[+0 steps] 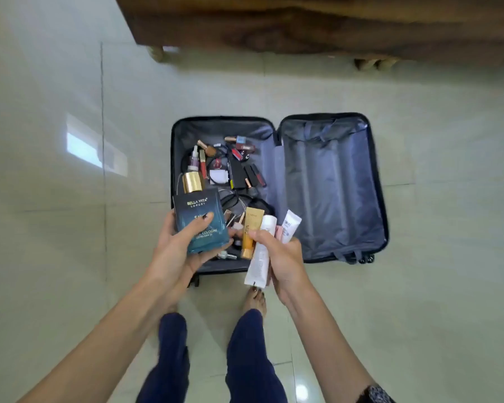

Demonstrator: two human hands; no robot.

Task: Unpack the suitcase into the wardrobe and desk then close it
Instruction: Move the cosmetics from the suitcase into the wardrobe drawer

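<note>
— What's left of centre?
— The left hand curls round a blue cologne bottle with a gold cap.
— And right of it?
— The right hand clutches a bunch of tubes. Behind both, mid-frame, the suitcase lies open on the floor, small cosmetics in its left half.

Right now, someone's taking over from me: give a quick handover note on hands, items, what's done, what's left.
Left hand holds the blue cologne bottle.
Right hand grips a bunch of tubes.
Suitcase lies open on the floor; small cosmetics lie in its half nearer the left hand.
Done: bottle and tubes lifted out.
Left: put these away, unpack the remaining cosmetics, close the suitcase.
</note>
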